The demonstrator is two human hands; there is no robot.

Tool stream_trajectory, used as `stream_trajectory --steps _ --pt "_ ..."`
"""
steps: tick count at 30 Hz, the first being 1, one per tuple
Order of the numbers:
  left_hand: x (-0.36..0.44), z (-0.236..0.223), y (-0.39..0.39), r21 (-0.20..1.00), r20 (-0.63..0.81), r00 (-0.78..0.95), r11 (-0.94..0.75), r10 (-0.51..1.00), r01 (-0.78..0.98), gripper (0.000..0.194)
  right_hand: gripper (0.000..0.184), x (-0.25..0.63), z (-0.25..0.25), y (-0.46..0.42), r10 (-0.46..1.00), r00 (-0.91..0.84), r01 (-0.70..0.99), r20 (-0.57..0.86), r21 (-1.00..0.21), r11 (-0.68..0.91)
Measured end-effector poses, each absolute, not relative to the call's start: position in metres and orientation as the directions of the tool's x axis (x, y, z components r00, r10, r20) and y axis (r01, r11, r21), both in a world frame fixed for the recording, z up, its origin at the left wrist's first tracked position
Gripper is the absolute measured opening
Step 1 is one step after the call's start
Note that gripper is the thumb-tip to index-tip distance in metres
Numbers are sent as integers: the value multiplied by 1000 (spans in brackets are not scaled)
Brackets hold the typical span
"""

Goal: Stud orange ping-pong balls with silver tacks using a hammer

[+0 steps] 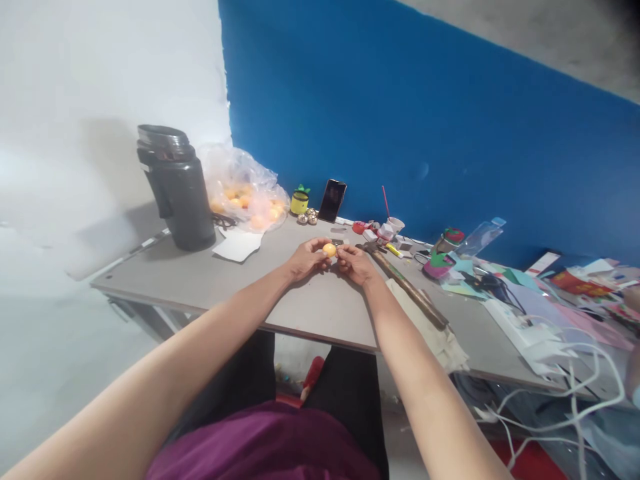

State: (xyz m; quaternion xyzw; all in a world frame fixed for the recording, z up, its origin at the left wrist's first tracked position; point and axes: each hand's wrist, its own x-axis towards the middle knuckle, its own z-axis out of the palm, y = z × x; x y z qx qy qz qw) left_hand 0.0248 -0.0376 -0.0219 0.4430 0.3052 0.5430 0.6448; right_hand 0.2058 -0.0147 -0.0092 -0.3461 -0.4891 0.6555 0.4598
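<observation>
My left hand (309, 259) is closed around a small, round, orange-yellow ball (329, 250), held just above the table in front of me. Beside it, my right hand (356, 264) is closed in a pinch close to the ball's right side. Whatever is between its fingertips is too small to make out. A small dark item (338, 242) shows just behind the fingers. In a clear plastic bag (240, 167) at the back left lie several round orange and yellow things that look like the one in my hand.
A large dark flask (183, 193) stands at left beside white paper (239, 245). Behind my hands are shiny metal balls (307, 217), a yellow pot (299, 202) and a phone (333, 200). A hammer (410, 288) lies right, before papers and white cables (575, 353).
</observation>
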Motion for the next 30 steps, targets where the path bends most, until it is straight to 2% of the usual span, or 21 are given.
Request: stream_trajectory --steps 10,30 --pt "29 -20 -42 937 141 159 -80 977 -339 40 48 206 -14 -10 943 -333 -231 -14 -968 -96" --pt "36 -20 -34 961 77 74 -54 994 -271 34 47 199 -18 -5 954 -299 -139 13 -990 -30"
